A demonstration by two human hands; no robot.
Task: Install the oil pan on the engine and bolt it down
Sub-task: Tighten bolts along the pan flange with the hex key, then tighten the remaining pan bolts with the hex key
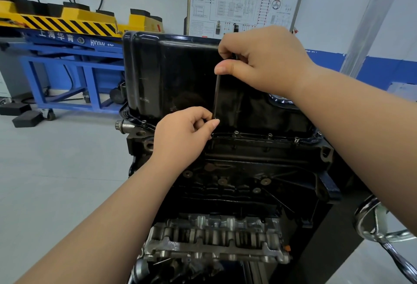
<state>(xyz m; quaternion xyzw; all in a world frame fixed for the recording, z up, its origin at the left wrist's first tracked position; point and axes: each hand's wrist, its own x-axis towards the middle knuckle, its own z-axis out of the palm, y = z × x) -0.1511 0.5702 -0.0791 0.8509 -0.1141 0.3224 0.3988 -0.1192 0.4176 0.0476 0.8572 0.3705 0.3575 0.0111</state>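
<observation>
Fingers [225,70] of my right hand [261,62]: curled round the top of a thin key [217,94], held upright. Pan [171,73]: seated on the upturned engine [237,182]. Left hand [182,139]: pinching the key's lower end at the pan's near edge. Bolts [236,134] along that edge: in place, heads standing proud, likely only started. Left to do, I judge: tightening all round; far side hidden.
</observation>
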